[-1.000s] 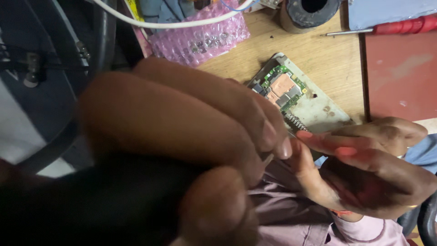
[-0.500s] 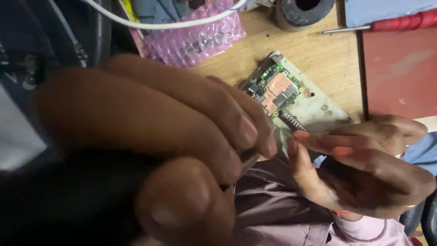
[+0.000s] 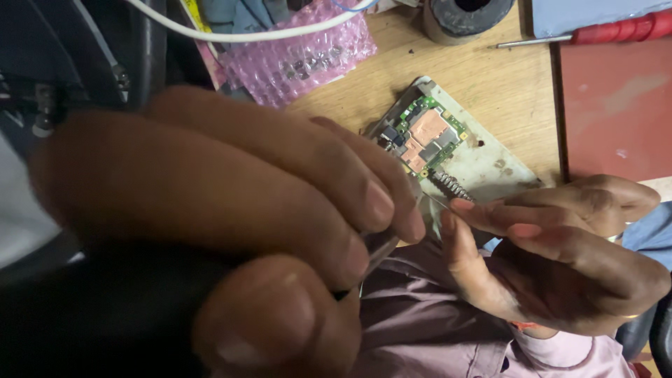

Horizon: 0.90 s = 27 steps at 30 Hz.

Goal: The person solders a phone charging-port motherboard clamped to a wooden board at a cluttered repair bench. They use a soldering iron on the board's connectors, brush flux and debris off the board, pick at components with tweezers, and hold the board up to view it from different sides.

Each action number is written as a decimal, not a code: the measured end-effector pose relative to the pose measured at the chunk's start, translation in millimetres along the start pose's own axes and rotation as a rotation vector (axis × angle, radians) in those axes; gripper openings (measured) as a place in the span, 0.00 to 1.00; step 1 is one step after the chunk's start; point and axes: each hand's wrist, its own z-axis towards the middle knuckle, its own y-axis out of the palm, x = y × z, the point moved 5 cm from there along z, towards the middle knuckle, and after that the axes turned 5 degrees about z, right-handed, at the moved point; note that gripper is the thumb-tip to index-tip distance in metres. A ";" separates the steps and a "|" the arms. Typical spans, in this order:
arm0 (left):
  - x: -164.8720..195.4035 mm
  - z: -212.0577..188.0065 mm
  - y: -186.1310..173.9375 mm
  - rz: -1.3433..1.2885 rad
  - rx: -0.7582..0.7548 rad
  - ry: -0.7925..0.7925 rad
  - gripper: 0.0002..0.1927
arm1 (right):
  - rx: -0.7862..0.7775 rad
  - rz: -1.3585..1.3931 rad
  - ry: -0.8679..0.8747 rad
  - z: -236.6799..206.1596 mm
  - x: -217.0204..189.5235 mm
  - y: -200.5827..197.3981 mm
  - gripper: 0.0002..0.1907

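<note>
My left hand (image 3: 231, 210) fills the near left of the view, blurred by closeness. It is closed around a dark-handled tool (image 3: 105, 315) whose thin metal tip (image 3: 381, 248) pokes out past the fingers. My right hand (image 3: 560, 259) is at the lower right, with thumb and forefinger pinched on a thin wire (image 3: 437, 199) that points toward the tool tip. Just beyond both hands lies a pale phone frame (image 3: 483, 164) holding a green circuit board (image 3: 427, 133) with a copper patch. A small coiled spring (image 3: 451, 184) rests at the board's near edge.
On the wooden tabletop (image 3: 483, 70) lie pink bubble wrap (image 3: 301, 59), a dark tape roll (image 3: 465, 14), a red-handled screwdriver (image 3: 616, 31), a red mat (image 3: 616, 112) and a white cable (image 3: 245, 31). Purple cloth (image 3: 420, 322) lies under my hands.
My left thumb has slid back along the handle and the tool's metal tip has come into sight. My right hand has stayed nearly still.
</note>
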 end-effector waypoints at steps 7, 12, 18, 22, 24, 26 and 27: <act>7.2 -12.1 14.2 -0.118 0.267 -0.070 0.14 | 0.016 -0.011 -0.010 -2.3 2.4 1.1 0.26; 3.5 -12.6 9.6 -0.156 0.227 -0.067 0.17 | -0.049 -0.129 0.009 -4.5 3.8 2.0 0.22; -8.4 1.6 10.8 -0.040 0.226 0.214 0.17 | -0.031 0.004 -0.008 -2.0 4.7 -0.2 0.27; -17.9 -7.8 11.4 -0.051 0.251 0.312 0.18 | -0.023 0.008 -0.005 -1.7 4.0 -0.5 0.27; -21.9 -13.6 10.7 -0.086 0.245 0.314 0.18 | -0.017 0.008 -0.009 -2.0 2.9 -0.4 0.27; -23.3 -15.9 10.3 -0.109 0.228 0.298 0.18 | -0.014 -0.004 -0.003 -2.1 2.2 -0.3 0.28; -22.9 -15.2 10.4 -0.113 0.225 0.288 0.18 | -0.014 -0.012 0.002 -2.0 2.0 -0.2 0.28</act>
